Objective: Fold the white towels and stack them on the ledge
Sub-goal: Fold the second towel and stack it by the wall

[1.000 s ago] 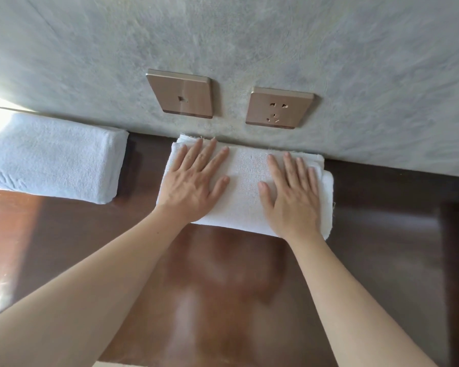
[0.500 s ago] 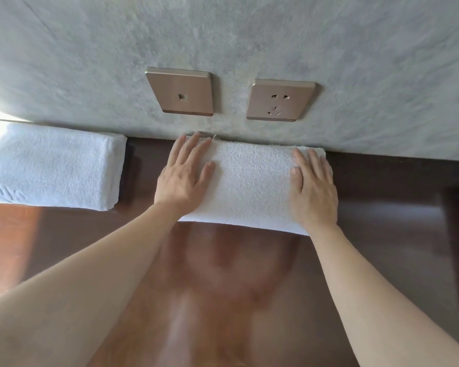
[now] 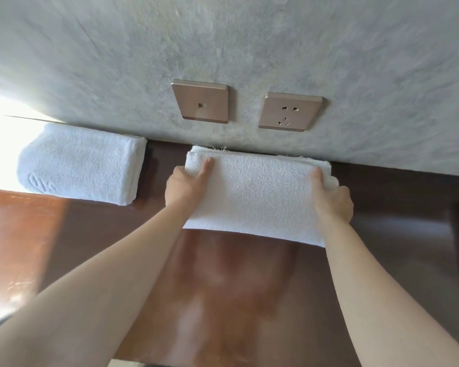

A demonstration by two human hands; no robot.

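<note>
A folded white towel (image 3: 257, 192) lies on the dark wooden ledge (image 3: 398, 205), its far edge against the grey wall. My left hand (image 3: 186, 186) grips the towel's left end, thumb on top and fingers tucked underneath. At the right end my right hand (image 3: 331, 197) holds it the same way, thumb over the top and fingers round the side. A second folded white towel (image 3: 82, 165) with an embossed mark lies apart to the left on the same ledge.
Two bronze wall plates sit just above the towel: a switch plate (image 3: 200, 102) and a socket (image 3: 289, 112). Bright light washes out the far left. The glossy wooden surface (image 3: 223, 300) stretches toward me between my forearms.
My hands have slid from lying flat on top of the towel out to its two ends, where they now grip it. The towel's near edge looks slightly raised.
</note>
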